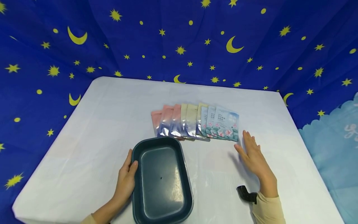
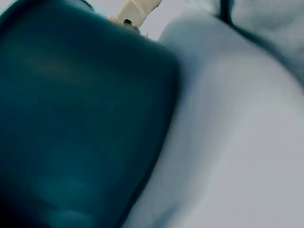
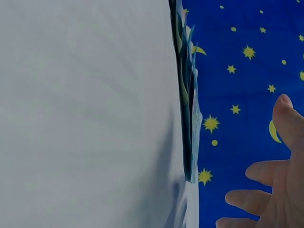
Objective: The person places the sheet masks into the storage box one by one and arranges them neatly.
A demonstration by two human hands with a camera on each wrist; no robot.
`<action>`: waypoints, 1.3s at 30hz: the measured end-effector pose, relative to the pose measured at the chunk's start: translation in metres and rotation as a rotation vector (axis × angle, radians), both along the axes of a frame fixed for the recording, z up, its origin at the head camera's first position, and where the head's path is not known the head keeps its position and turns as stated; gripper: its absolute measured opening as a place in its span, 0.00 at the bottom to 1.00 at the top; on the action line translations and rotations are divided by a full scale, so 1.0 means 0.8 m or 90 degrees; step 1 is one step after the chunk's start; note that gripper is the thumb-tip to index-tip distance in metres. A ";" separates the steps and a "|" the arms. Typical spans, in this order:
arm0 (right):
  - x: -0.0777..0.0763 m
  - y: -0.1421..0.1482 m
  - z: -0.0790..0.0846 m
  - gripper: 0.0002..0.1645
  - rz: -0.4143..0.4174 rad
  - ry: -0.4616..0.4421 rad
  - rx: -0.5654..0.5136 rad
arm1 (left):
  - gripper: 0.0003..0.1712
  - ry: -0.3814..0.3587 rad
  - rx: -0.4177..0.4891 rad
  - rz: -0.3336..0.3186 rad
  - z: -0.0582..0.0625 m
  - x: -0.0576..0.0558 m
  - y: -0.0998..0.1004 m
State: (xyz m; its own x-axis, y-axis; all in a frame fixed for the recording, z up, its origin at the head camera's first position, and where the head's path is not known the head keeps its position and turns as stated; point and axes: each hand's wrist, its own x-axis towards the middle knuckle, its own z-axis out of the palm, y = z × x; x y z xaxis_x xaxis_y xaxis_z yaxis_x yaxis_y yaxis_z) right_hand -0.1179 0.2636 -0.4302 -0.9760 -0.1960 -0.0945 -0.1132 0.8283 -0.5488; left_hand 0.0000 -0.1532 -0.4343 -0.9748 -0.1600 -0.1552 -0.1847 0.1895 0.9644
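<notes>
The fingers of the left hand (image 1: 126,181) grip the near-side wall of an empty tray, the thumb at its rim, while those of the right hand (image 1: 255,160) are extended and hold nothing, their tips just beside the packets at the right end of a row. Far beyond both sets of fingers hangs a dark blue curtain (image 1: 156,40) with yellow moons and stars, and beneath them spreads a white-covered table (image 1: 84,140). The dark green tray (image 1: 160,194) lies immediately to the right of the left fingers; it looks like stiff, smooth plastic, probably light, and its raised rim seems the surest hold. Farther ahead, between the two hands' fingers, overlap three pink packets (image 1: 165,119), nearest the left fingers, then three yellow packets (image 1: 192,121), then three pale blue packets (image 1: 227,124), nearest the right fingertips. These appear thin, light and pliable, the shiny pink and yellow ones likely slippery; pinching an exposed edge or gathering several by their sides should suit them. Behind the right fingers, beside the sleeve cuff, sits a small black device (image 1: 247,196).
</notes>
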 end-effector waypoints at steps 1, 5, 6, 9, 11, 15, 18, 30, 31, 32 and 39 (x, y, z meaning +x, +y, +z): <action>-0.001 0.000 0.000 0.48 -0.001 -0.002 -0.002 | 0.34 0.007 -0.003 0.007 -0.002 -0.004 0.000; -0.001 0.000 -0.002 0.48 -0.005 -0.002 -0.005 | 0.31 0.035 -0.015 0.000 -0.005 -0.027 -0.004; -0.001 0.001 -0.002 0.48 -0.006 -0.002 -0.006 | 0.31 0.039 -0.014 -0.005 -0.006 -0.034 -0.006; -0.001 0.001 -0.002 0.48 -0.009 -0.001 -0.008 | 0.30 0.046 -0.015 -0.015 -0.006 -0.057 -0.012; -0.002 0.001 -0.002 0.48 -0.010 -0.002 -0.010 | 0.30 0.049 -0.020 -0.016 -0.007 -0.070 -0.014; -0.002 0.001 -0.003 0.48 -0.012 -0.012 -0.006 | 0.29 0.053 -0.025 -0.021 -0.009 -0.092 -0.017; -0.002 0.001 -0.003 0.48 -0.014 -0.017 -0.008 | 0.29 0.053 -0.016 -0.021 -0.009 -0.102 -0.018; -0.004 0.005 -0.007 0.48 -0.018 -0.015 -0.008 | 0.29 0.048 0.003 -0.016 -0.010 -0.111 -0.016; -0.004 0.005 -0.006 0.48 -0.018 -0.016 -0.009 | 0.29 0.047 0.004 -0.015 -0.010 -0.111 -0.016; -0.004 0.005 -0.007 0.48 -0.019 -0.017 -0.009 | 0.29 0.046 0.004 -0.014 -0.010 -0.110 -0.016; -0.004 0.004 -0.005 0.48 -0.021 -0.029 0.001 | 0.29 0.047 0.006 -0.015 -0.009 -0.108 -0.015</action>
State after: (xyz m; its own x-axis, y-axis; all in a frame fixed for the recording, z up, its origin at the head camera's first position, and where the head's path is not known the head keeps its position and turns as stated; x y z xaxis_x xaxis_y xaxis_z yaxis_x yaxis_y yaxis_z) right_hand -0.1208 0.2666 -0.4343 -0.9768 -0.1634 -0.1386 -0.0610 0.8322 -0.5511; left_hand -0.0865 -0.1650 -0.4412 -0.9872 -0.1355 -0.0842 -0.1086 0.1843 0.9769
